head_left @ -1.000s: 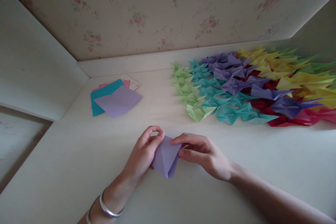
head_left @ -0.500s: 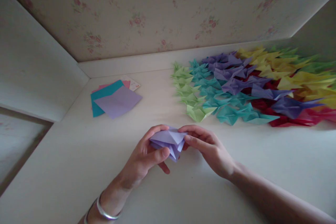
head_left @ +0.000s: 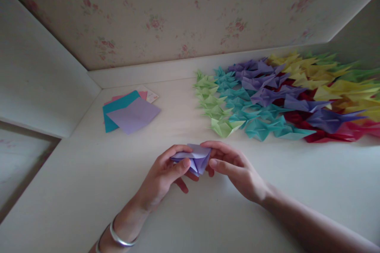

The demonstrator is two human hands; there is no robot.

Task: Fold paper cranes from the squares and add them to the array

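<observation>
A piece of lavender origami paper [head_left: 196, 154], folded into layers, is held just above the table between my two hands. My left hand [head_left: 163, 176] pinches its left part, thumb in front and index finger along the top. Two other fingers of that hand show below the paper. At the right edge, my right hand [head_left: 234, 168] is closed around the corner, its index finger on the top edge and its thumb beside the near side. Loose flaps hang open at the front of the folded paper. The fingertips behind it are partly hidden.
Flat paper squares, with a lavender sheet [head_left: 135, 114] over a teal one [head_left: 114, 116], lie at the left. Rows of folded figures, including green [head_left: 225, 127], teal [head_left: 259, 127], purple [head_left: 326, 120] and yellow [head_left: 347, 91], stand at the right. A floral wall [head_left: 166, 16] rises behind the white table.
The folded paper has tilted, so its front flaps look shorter and lie differently. My right thumb has slid from the paper's face to its right edge. My left hand has shifted slightly.
</observation>
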